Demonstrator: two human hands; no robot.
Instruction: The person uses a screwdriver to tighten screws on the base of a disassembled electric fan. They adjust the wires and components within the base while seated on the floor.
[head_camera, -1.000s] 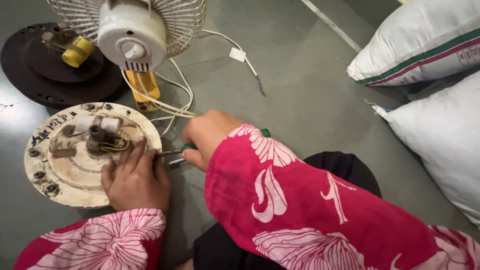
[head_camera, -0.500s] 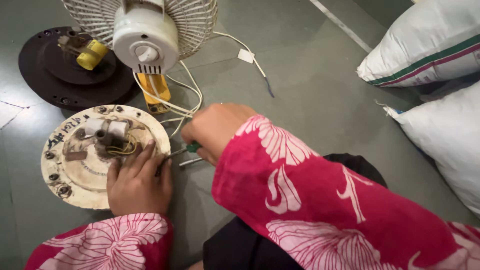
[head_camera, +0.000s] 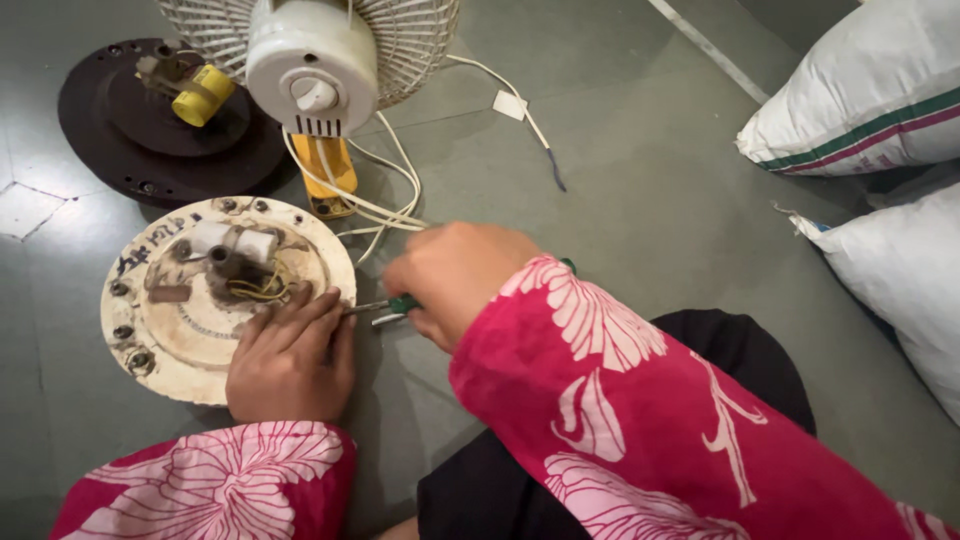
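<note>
L hand (head_camera: 290, 360) lies flat, palm down, fingers spread a bit, pressing on the near-right edge of a round cream base plate (head_camera: 160, 345) on the floor. Fingertips sit close to the wiring in the plate's centre: yellow wires (head_camera: 258, 290) and a small white-grey part (head_camera: 235, 245) mounted there. Plate has screw holes round the rim and dark handwriting at upper left, not copied.

R hand (head_camera: 455, 280) is closed round a green-handled screwdriver (head_camera: 403, 304); only a bit of green grip and the metal shaft show below the knuckles. Shaft points left toward the L hand's fingers, tip at or just beside the plate's right edge; can't tell if it touches a screw. A second thin metal piece shows just under the shaft, unclear what.

Both sleeves (head_camera: 620, 400) are pink-red w/ white flower print. Dark trousers (head_camera: 740, 360) at lower centre; person sits on the grey-green floor (head_camera: 640, 200).

Behind the plate: white table fan (head_camera: 315, 60) w/ wire grille, motor housing facing the camera, knob on it. White cables (head_camera: 390, 200) run from it past a yellow-orange part (head_camera: 330, 175) on the floor. Upper left: black round disc (head_camera: 150, 140) w/ a yellow cylinder (head_camera: 205, 95) on it, well apart from the hands. Right edge: two white woven sacks (head_camera: 870, 100), upper one striped green and red.
</note>
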